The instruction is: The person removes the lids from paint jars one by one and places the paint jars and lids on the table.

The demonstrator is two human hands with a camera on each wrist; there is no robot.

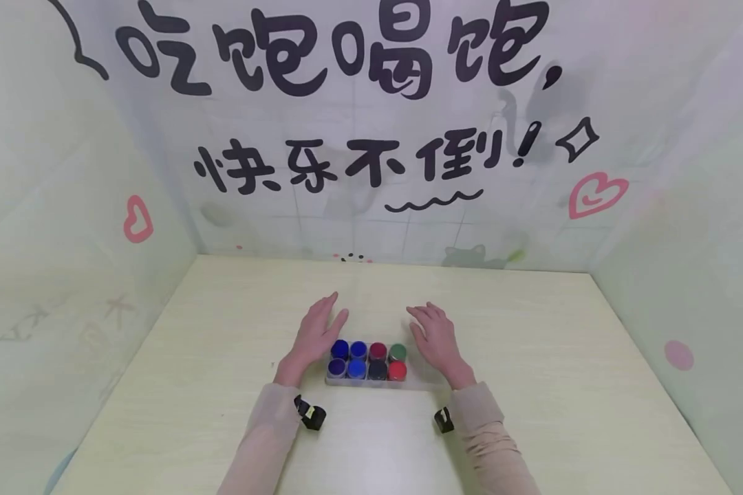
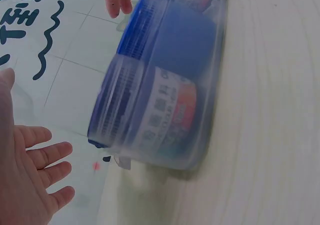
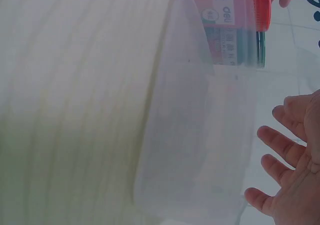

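Observation:
A clear plastic tray (image 1: 424, 377) lies on the table, with several paint jars standing in two rows across its left and middle part. Their lids include a bright red one (image 1: 397, 371), a green one (image 1: 397, 353), a black one (image 1: 378, 371) and several blue ones (image 1: 356, 369). My left hand (image 1: 316, 335) is held beside the tray's left end, fingers extended and holding nothing. On the other side, my right hand (image 1: 436, 337) hovers by the right end, its fingers loosely bent and nothing in them. Printed labels show on a jar (image 2: 167, 110) through the tray wall.
Pale wood-look table (image 1: 563, 385) surrounds the tray. A printed curtain (image 1: 359, 227) with large black characters rises behind it, and similar sheets hang at the left (image 1: 56, 275) and right (image 1: 687, 275). Small black cameras (image 1: 312, 416) are worn at the wrists.

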